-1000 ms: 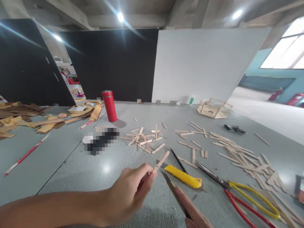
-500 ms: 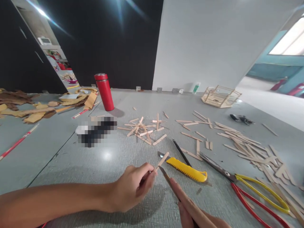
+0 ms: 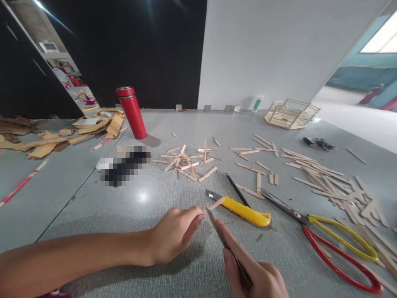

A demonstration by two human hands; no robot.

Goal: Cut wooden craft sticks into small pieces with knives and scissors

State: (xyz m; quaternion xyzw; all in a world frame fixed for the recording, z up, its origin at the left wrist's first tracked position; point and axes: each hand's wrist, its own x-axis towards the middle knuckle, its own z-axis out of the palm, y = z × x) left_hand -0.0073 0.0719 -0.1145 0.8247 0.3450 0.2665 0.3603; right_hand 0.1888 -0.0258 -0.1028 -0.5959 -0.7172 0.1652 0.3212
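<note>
My left hand [image 3: 175,234] pinches one end of a short wooden craft stick [image 3: 216,203] low over the grey floor. My right hand [image 3: 252,269] is closed around a thin metal blade [image 3: 214,223], index finger laid along it, the tip touching the stick beside my left fingertips. A yellow utility knife [image 3: 243,210] lies just beyond the stick. Red and yellow handled scissors [image 3: 328,236] lie to the right.
Loose wooden sticks lie in a pile [image 3: 186,159] ahead and spread at the right [image 3: 322,178]. A red flask [image 3: 132,111] stands at the back left, a stick frame [image 3: 290,112] at the back right, cardboard scraps [image 3: 46,140] at the left. A black pen [image 3: 236,188] lies near the knife.
The view has tilted down. My left hand lowered the stick toward the floor, and my right hand brought the blade up against it near my fingertips.
</note>
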